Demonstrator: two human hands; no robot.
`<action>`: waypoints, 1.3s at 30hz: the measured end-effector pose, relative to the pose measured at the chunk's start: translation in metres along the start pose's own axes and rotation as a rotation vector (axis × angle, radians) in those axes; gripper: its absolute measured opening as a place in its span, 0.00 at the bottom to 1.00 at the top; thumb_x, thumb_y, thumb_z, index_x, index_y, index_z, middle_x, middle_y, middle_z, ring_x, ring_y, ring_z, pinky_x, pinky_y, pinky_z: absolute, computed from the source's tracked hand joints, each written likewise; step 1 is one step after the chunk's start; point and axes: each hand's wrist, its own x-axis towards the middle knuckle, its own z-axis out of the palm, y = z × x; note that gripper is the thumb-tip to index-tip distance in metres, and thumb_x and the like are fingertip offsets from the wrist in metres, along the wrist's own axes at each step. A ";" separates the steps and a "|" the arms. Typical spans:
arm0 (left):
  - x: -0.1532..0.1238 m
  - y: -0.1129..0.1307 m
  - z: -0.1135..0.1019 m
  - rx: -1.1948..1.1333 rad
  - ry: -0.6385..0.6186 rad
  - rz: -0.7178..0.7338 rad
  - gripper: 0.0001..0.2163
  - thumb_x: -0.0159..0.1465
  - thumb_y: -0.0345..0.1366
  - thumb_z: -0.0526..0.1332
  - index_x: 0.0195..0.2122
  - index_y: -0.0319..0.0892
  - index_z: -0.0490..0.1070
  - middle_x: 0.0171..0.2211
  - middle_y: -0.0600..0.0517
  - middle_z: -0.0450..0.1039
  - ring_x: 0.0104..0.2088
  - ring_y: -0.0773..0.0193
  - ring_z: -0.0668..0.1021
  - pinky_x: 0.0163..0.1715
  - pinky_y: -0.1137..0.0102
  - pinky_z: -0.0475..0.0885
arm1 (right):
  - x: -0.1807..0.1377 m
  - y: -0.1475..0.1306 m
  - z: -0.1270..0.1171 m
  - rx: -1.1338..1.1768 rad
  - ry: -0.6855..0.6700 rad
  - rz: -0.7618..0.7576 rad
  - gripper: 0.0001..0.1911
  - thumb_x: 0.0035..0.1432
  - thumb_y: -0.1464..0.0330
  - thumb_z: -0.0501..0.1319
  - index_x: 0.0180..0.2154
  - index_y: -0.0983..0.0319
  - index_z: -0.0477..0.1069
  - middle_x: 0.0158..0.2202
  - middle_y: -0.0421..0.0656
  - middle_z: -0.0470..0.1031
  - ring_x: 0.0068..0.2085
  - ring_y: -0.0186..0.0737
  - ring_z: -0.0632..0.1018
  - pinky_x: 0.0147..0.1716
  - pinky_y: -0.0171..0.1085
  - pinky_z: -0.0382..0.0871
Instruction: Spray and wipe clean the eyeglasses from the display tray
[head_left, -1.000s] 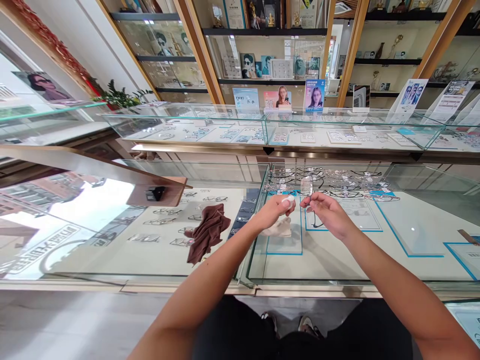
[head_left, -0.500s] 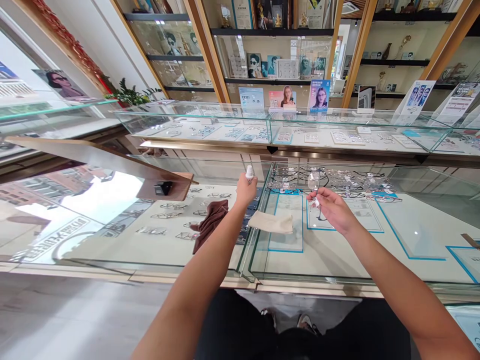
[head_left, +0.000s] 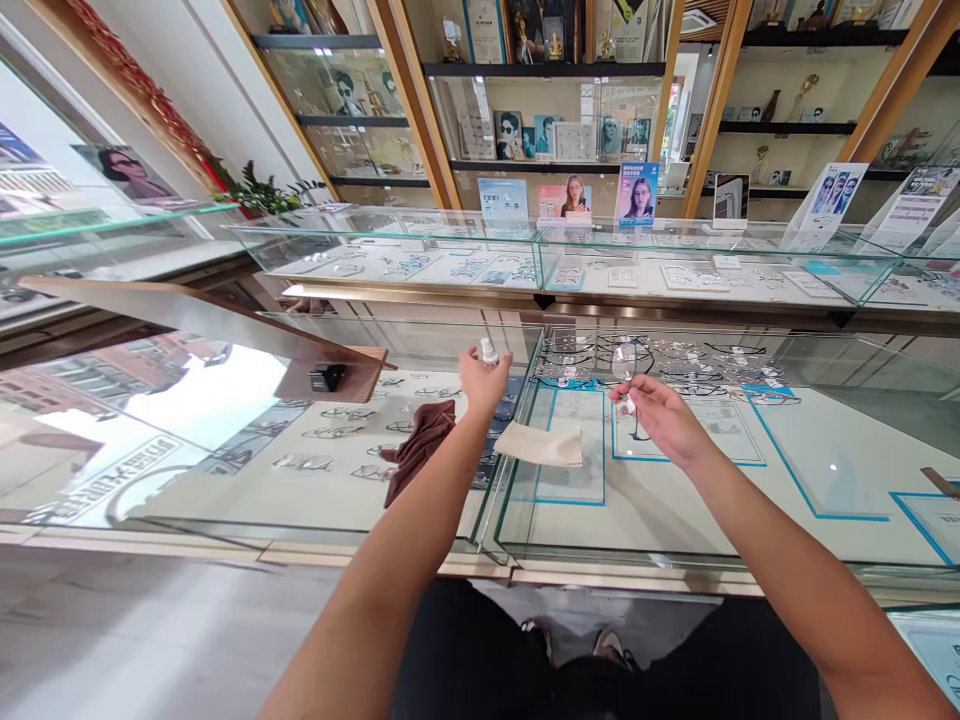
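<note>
My left hand (head_left: 482,379) reaches out over the glass counter (head_left: 675,520), fingers around a small white spray bottle (head_left: 489,352) that stands at the far edge of the case. My right hand (head_left: 660,418) pinches a pair of clear-lensed glasses (head_left: 627,372) by the frame, held upright above the counter. A beige cleaning cloth (head_left: 541,445) lies flat on the glass between my two hands. A brown cloth (head_left: 418,448) lies crumpled on the left case top.
Rows of eyeglass frames (head_left: 675,365) fill the display cases under the glass. A second glass counter (head_left: 570,262) runs behind, with standing cards and posters. A wooden mirror stand (head_left: 330,375) sits at left. Shelves with pictures and trophies line the back wall.
My left hand left the glasses and carried the white bottle out to the far left edge of the case, lowering it there. The beige cloth now lies flat. My right hand still holds the glasses.
</note>
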 end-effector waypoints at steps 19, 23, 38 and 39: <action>-0.010 0.042 -0.059 0.495 -0.927 0.342 0.16 0.61 0.47 0.62 0.20 0.46 0.72 0.25 0.48 0.78 0.25 0.59 0.73 0.28 0.66 0.63 | -0.008 -0.014 -0.002 -0.002 0.041 0.003 0.22 0.44 0.50 0.80 0.33 0.55 0.77 0.39 0.42 0.81 0.47 0.46 0.78 0.43 0.43 0.68; -0.001 0.025 -0.055 0.631 -1.019 0.228 0.18 0.50 0.49 0.73 0.13 0.47 0.69 0.16 0.48 0.72 0.19 0.59 0.70 0.24 0.65 0.62 | -0.008 -0.014 -0.001 0.002 0.040 0.013 0.22 0.43 0.50 0.80 0.33 0.55 0.78 0.38 0.42 0.81 0.46 0.45 0.78 0.43 0.42 0.68; -0.032 0.063 -0.059 -0.032 -1.208 0.241 0.12 0.58 0.48 0.65 0.27 0.46 0.70 0.26 0.53 0.67 0.28 0.62 0.69 0.28 0.69 0.63 | -0.007 -0.013 -0.003 0.015 0.044 -0.011 0.20 0.46 0.51 0.78 0.31 0.54 0.75 0.38 0.42 0.80 0.46 0.46 0.79 0.48 0.45 0.70; -0.035 0.064 -0.058 -0.133 -1.201 0.188 0.12 0.58 0.48 0.66 0.28 0.46 0.71 0.26 0.54 0.66 0.28 0.63 0.68 0.28 0.69 0.63 | -0.007 -0.013 -0.002 0.022 0.042 -0.017 0.20 0.47 0.51 0.77 0.31 0.54 0.74 0.37 0.42 0.80 0.46 0.47 0.79 0.49 0.46 0.70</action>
